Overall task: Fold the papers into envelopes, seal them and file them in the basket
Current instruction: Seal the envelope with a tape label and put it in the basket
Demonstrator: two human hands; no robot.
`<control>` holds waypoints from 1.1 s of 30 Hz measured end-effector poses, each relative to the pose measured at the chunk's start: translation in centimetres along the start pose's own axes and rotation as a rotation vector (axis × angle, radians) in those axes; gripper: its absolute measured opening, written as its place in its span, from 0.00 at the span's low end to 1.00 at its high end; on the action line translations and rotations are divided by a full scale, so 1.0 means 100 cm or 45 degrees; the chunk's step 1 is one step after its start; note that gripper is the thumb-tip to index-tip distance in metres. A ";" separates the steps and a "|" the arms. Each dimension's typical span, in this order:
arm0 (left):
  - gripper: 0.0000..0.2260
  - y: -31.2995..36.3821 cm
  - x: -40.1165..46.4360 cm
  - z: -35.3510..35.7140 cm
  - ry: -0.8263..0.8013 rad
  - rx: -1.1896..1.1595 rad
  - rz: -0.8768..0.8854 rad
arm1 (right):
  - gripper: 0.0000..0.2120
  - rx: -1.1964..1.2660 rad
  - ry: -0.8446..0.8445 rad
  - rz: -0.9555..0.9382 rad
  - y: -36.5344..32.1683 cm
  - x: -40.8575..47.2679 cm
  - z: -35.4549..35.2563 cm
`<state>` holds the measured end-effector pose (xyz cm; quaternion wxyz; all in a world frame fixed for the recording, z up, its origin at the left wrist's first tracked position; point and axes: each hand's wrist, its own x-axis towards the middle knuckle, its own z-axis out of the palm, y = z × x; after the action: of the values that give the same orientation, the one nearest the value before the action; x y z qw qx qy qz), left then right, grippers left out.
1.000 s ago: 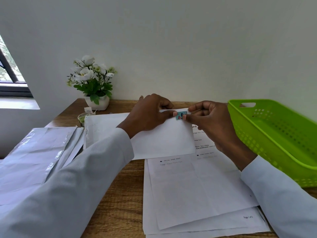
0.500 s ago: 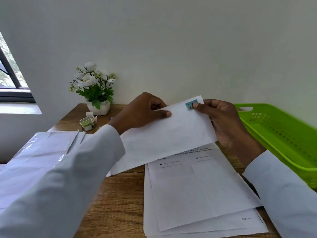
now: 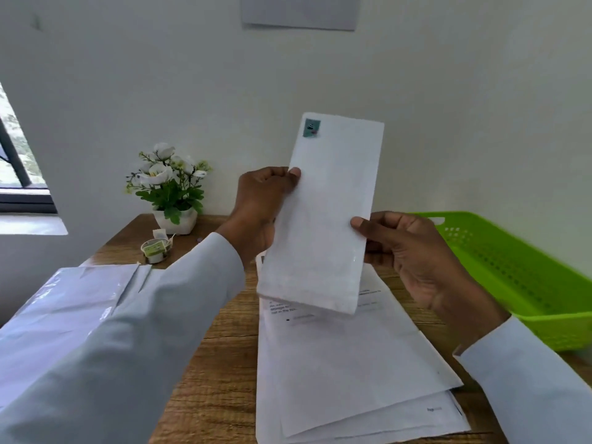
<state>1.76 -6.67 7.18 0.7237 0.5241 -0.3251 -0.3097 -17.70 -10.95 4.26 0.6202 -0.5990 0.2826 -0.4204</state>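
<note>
I hold a white envelope (image 3: 323, 216) upright in the air above the desk, a small teal sticker (image 3: 311, 128) at its top left corner. My left hand (image 3: 261, 206) grips its left edge, thumb on the front. My right hand (image 3: 413, 251) holds the right edge lower down, thumb on the front and fingers behind. A loose stack of printed papers (image 3: 346, 373) lies flat on the wooden desk below. The green plastic basket (image 3: 519, 270) stands at the right; no envelope shows inside the part I can see.
A pile of white plastic mailer envelopes (image 3: 61, 318) lies at the left. A small tape roll (image 3: 154, 249) and a white pot of white flowers (image 3: 171, 190) stand at the back of the desk (image 3: 224, 363). A window is at far left.
The envelope was lifted off the desk and turned from lying flat to standing upright. My right hand moved from the sticker corner to the right edge.
</note>
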 end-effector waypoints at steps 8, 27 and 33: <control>0.07 0.014 -0.001 0.067 -0.263 0.084 0.000 | 0.04 -0.253 0.306 -0.237 -0.072 0.021 -0.080; 0.29 -0.089 -0.012 0.182 -0.466 0.449 -0.184 | 0.12 -1.523 0.685 -0.025 -0.037 0.012 -0.212; 0.31 -0.089 -0.017 0.184 -0.456 0.943 0.192 | 0.16 -1.797 0.548 0.212 -0.020 0.015 -0.216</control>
<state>-14.91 -17.88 2.81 0.4391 0.6614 -0.5727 -0.2044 -35.76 -23.00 3.83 0.0484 -0.7360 0.6455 -0.1984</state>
